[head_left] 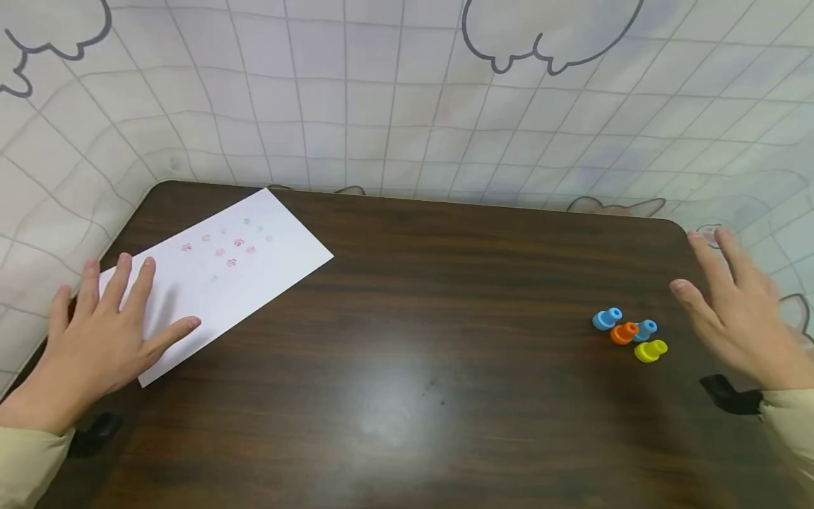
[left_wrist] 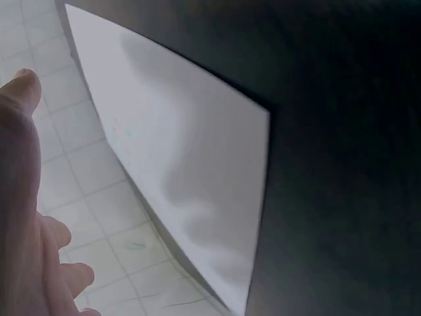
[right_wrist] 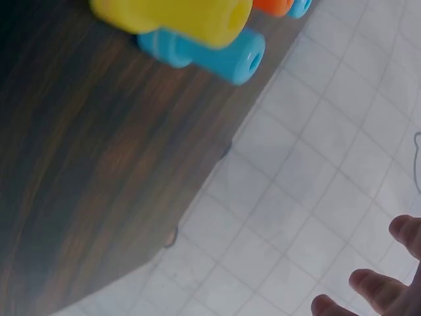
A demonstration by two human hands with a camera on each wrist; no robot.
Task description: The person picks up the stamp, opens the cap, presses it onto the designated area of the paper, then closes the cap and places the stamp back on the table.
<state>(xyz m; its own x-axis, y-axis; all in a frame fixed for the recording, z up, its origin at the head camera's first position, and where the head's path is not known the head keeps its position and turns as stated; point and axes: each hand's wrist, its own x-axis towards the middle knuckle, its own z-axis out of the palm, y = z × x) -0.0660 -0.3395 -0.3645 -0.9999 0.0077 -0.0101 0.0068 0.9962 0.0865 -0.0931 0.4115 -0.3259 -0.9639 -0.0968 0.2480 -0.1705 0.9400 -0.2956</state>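
A white sheet of paper (head_left: 273, 265) lies slanted at the left of the table, with small pink and pale blue prints across its far half. My left hand (head_left: 104, 339), fingers spread, is over the near left end of the sheet; its shadow falls on the paper in the left wrist view. Toward the right, small plastic stamps stand in a tight cluster: a blue stamp (head_left: 607, 319), an orange stamp (head_left: 624, 334), a second blue stamp (head_left: 646, 329) partly behind the orange one, and a yellow stamp (head_left: 651, 351). To their right my right hand (head_left: 744, 318) is raised with nothing in it, fingers extended.
The dark wooden table (head_left: 407, 304) has rounded far corners. A white grid-patterned curtain (head_left: 407, 99) with cartoon outlines hangs behind it and along both sides. Black straps show near both wrists, by the pale sleeves.
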